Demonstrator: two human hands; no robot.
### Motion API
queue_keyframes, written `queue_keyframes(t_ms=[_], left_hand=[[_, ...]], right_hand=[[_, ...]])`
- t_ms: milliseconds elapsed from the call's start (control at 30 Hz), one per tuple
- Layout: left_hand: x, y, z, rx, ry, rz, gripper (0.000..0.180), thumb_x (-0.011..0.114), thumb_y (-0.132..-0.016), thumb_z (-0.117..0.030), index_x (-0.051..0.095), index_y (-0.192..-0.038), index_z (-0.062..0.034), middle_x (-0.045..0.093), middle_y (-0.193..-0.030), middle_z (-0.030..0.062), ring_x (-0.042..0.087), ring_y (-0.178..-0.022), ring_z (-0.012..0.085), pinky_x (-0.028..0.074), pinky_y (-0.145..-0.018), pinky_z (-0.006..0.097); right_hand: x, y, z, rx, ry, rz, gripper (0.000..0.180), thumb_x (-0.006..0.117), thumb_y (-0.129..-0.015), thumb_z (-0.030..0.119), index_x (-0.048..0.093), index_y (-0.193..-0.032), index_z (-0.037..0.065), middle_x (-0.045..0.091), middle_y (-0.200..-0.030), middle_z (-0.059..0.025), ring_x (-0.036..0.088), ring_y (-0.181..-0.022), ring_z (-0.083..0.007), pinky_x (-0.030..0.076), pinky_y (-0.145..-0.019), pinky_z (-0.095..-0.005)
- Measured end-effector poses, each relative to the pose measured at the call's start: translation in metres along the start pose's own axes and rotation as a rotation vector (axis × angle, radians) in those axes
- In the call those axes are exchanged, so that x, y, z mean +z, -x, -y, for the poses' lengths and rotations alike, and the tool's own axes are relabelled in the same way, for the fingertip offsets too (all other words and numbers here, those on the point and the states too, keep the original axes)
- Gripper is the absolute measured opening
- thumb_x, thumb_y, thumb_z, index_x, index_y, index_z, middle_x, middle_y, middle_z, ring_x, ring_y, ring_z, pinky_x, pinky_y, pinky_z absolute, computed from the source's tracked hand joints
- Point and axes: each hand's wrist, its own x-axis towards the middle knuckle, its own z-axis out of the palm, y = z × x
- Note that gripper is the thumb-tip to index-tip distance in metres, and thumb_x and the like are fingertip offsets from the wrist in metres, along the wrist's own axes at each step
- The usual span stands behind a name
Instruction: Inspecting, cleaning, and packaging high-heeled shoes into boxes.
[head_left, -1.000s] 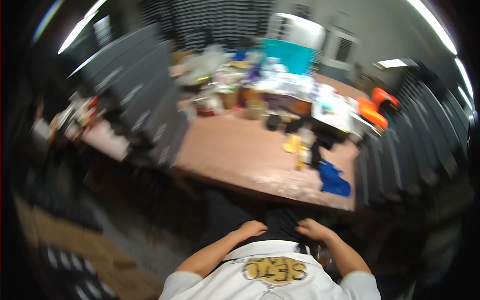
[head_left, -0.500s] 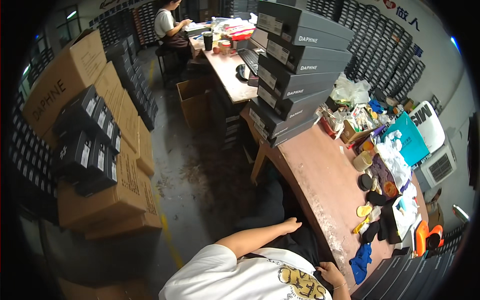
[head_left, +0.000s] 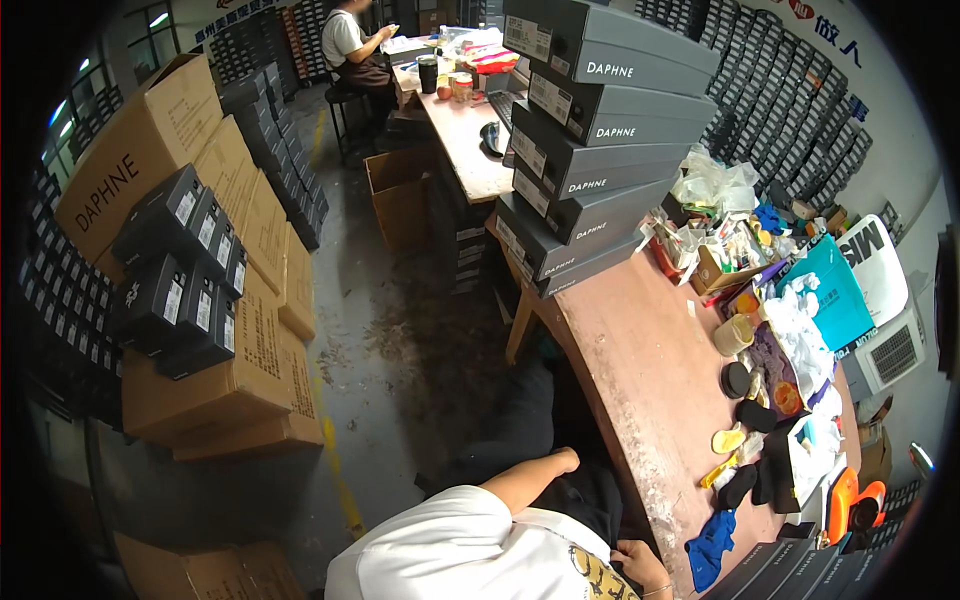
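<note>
- Table (head_left: 640, 370): pinkish, its long edge beside the right hand (head_left: 642, 566).
- Gray boxes (head_left: 610, 165): piled at the table's far end, likely to save room.
- Blue cloth (head_left: 710, 550): on the table near that hand, perhaps for easy reach.
- Right hand: curled by the waist (apparently resting); any hold unclear.
- Left hand (head_left: 567, 459): over the lap, fingers hidden; can't tell openness or hold.
</note>
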Motion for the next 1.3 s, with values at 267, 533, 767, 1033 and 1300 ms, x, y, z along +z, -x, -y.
queue_keyframes(t_ms=[267, 533, 767, 1033, 1300], left_hand=[[-0.037, 0.063, -0.02, 0.796, -0.293, 0.364, 0.02, 0.059, -0.085, -0.016, 0.066, -0.092, 0.001, 0.068, -0.087, 0.0177, 0.066, -0.081, 0.0297, 0.05, -0.069, 0.037], [-0.08, 0.156, -0.022, 1.061, -0.081, 0.359, 0.021, 0.063, -0.085, -0.021, 0.064, -0.085, 0.0, 0.064, -0.073, 0.0151, 0.063, -0.068, 0.0252, 0.045, -0.062, 0.039], [-0.086, 0.169, -0.007, 1.049, -0.024, -0.082, 0.019, 0.062, -0.086, -0.02, 0.063, -0.079, -0.0024, 0.06, -0.074, 0.0156, 0.061, -0.07, 0.0323, 0.047, -0.064, 0.041], [-0.173, 0.184, 0.037, 0.47, -0.257, -0.694, 0.036, 0.066, -0.084, -0.033, 0.059, -0.105, -0.0053, 0.061, -0.103, 0.0146, 0.06, -0.097, 0.0357, 0.049, -0.079, 0.045], [-0.157, 0.254, 0.054, 0.927, -0.104, 0.157, 0.026, 0.058, -0.087, -0.02, 0.054, -0.072, 0.001, 0.055, -0.062, 0.0156, 0.053, -0.058, 0.0227, 0.043, -0.059, 0.037]], right_hand=[[-0.02, -0.031, 0.0, -0.063, 0.272, -0.298, 0.028, 0.065, -0.086, 0.022, 0.062, -0.078, -0.005, 0.06, -0.062, -0.019, 0.057, -0.054, -0.0232, 0.044, -0.054, -0.0383], [-0.016, -0.079, 0.031, -0.262, 0.099, -0.616, 0.029, 0.067, -0.084, 0.014, 0.06, -0.107, -0.003, 0.063, -0.1, -0.0219, 0.064, -0.083, -0.0284, 0.051, -0.073, -0.0352], [0.028, -0.141, 0.024, -0.435, 0.498, -0.454, 0.032, 0.068, -0.081, 0.02, 0.065, -0.108, 0.005, 0.065, -0.107, -0.0135, 0.06, -0.104, -0.0314, 0.046, -0.089, -0.0434], [0.031, -0.146, -0.006, -0.497, 0.673, -0.395, 0.021, 0.063, -0.084, 0.023, 0.068, -0.102, 0.015, 0.068, -0.096, -0.0056, 0.063, -0.094, -0.0264, 0.05, -0.081, -0.0414], [0.035, -0.145, -0.007, -0.46, 0.653, -0.304, 0.023, 0.061, -0.085, 0.021, 0.067, -0.104, 0.01, 0.066, -0.092, -0.0131, 0.064, -0.088, -0.032, 0.053, -0.075, -0.0415]])
